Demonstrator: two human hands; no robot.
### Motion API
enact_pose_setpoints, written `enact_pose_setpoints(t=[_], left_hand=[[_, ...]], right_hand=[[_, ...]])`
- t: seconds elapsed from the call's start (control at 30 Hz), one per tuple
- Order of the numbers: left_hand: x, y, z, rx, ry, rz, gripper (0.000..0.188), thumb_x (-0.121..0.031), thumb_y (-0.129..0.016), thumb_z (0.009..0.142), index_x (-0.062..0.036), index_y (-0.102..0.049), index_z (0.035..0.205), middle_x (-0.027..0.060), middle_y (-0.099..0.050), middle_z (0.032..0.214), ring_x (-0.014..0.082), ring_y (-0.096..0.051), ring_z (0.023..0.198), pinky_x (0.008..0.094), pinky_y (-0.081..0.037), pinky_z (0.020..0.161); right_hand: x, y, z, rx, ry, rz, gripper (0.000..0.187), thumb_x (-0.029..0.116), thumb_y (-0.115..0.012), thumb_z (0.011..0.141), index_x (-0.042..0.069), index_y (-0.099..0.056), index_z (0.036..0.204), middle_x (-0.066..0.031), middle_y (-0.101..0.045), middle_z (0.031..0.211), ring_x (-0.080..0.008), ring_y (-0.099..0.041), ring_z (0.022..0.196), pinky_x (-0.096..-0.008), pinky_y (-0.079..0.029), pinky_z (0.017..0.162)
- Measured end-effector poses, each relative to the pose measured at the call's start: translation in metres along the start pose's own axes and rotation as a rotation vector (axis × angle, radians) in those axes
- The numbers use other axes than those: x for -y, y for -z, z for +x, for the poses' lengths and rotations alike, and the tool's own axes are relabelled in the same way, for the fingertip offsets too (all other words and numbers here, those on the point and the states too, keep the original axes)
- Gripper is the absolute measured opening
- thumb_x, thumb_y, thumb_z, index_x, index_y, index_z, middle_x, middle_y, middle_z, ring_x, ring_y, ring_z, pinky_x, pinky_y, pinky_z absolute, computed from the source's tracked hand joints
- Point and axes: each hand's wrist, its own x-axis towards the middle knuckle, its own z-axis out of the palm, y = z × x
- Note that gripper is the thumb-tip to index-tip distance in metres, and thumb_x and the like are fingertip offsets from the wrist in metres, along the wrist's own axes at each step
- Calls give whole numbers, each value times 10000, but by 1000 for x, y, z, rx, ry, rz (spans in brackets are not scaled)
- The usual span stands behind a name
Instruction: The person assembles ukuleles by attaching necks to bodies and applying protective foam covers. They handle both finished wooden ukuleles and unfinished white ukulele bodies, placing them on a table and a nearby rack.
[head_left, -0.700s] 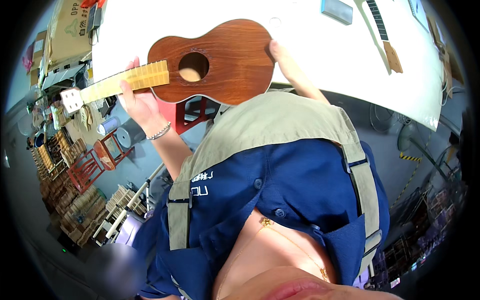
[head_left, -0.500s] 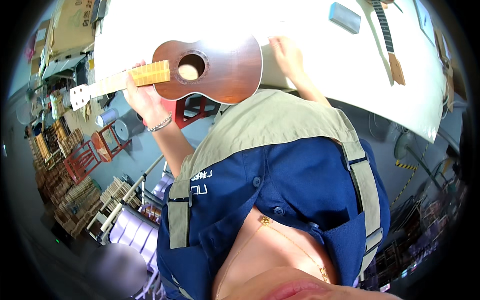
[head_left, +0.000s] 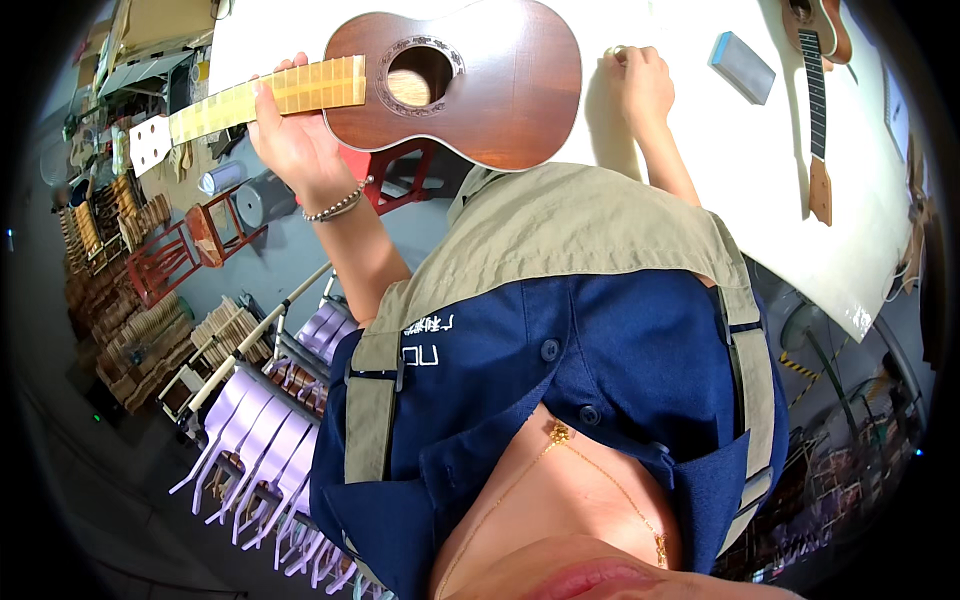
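A brown ukulele (head_left: 510,90) with a round soundhole lies face up at the near edge of the white table. Its fretboard is covered in yellowish tape (head_left: 310,88), and the pale headstock (head_left: 150,145) points left beyond the table. My left hand (head_left: 295,140) is wrapped round the neck from below, with the thumb along its near side. To the right of the body, apart from it, my right hand (head_left: 645,88) rests on the table with its fingers curled together. Something small and pale seems to be at those fingertips; I cannot make out what.
A grey-blue block (head_left: 742,68) lies to the right on the white table (head_left: 700,150). Beyond it is another ukulele (head_left: 815,120) with a dark fretboard. Red stools (head_left: 205,235) stand on the floor at left, near a rack of lilac pieces (head_left: 255,440).
The view has shifted, and the ukulele appears higher and further right. My right hand has curled its fingers on the table, farther from the ukulele's body. My left hand keeps the neck.
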Motion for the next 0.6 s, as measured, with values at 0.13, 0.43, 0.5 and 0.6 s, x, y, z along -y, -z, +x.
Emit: enact_pose_setpoints(t=[0.13, 0.43, 0.5, 0.6], left_hand=[[-3, -5, 2, -5, 33, 32, 276, -162, -388, 905, 40, -345, 1089, 179, -478, 1001, 333, -487, 1012, 483, -440, 846], [4, -6, 8, 5, -4, 25, 385, -119, -443, 873, 16, -258, 1182, 193, -490, 987, 323, -540, 914, 452, -473, 785], [9, -17, 0, 1, -110, 89, 449, -65, -415, 874, -7, -164, 1242, 196, -472, 1013, 319, -563, 878, 473, -478, 787], [14, -45, -20, 47, -401, 198, 656, 2, -434, 848, -70, 18, 1318, 190, -469, 1011, 306, -585, 818, 436, -484, 783]], right_hand=[[-10, 16, -5, 106, -230, 305, 278, 335, -554, 808, 75, -598, 895, -47, -603, 804, -183, -581, 706, -291, -446, 618], [11, 52, -1, -16, -301, 1223, 200, 185, -618, 792, -5, -589, 847, -69, -614, 756, -129, -602, 661, -223, -461, 606], [28, 65, 3, 8, -229, 1379, 169, 152, -604, 808, -13, -587, 838, -77, -617, 769, -136, -601, 664, -222, -465, 604], [54, 89, 10, 125, -28, 1506, 129, 110, -575, 824, -16, -584, 847, -103, -625, 799, -127, -597, 666, -221, -468, 606]])
